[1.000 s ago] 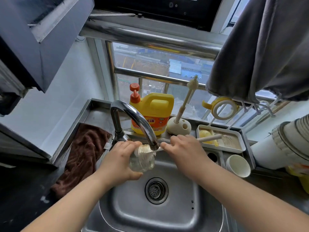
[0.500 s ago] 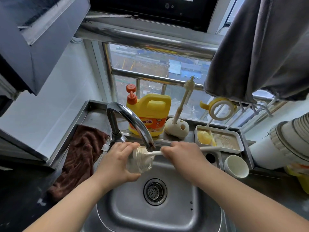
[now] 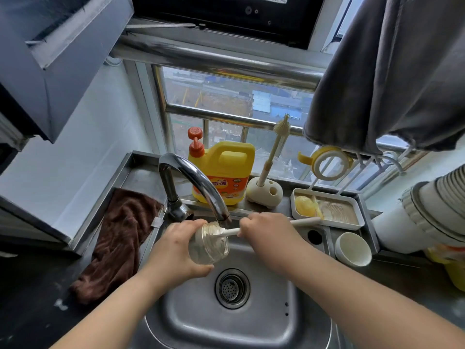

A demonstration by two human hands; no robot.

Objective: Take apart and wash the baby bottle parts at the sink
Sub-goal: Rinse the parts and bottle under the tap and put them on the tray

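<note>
Clear bottle body [image 3: 208,244] held tilted over the sink basin [image 3: 226,321], mouth up and to the right, just under the faucet spout [image 3: 198,183]. Gripped round its side and base by left hand [image 3: 176,250], fingers curled over the top, thumb beneath. Cream brush handle [image 3: 305,221] run into the bottle mouth from the right; clenched round it, right hand [image 3: 266,235], handle tail sticking out past the knuckles toward the white tray [image 3: 327,210]. Brush head seen only dimly through the glass.

Below the bottle, open basin down to the drain strainer [image 3: 232,288]. Spout tip close above the bottle mouth, little room upward. Basin's back rim just behind both hands.

Along the back ledge: yellow detergent jug [image 3: 224,172] with orange pump, second brush standing in a cream holder [image 3: 264,191], tray holding a yellow piece. Yellow ring part [image 3: 327,163] on a rack peg above the tray. White cup [image 3: 352,249] right of the basin, clear of the right forearm. Brown cloth [image 3: 118,238] draped over the left rim
</note>
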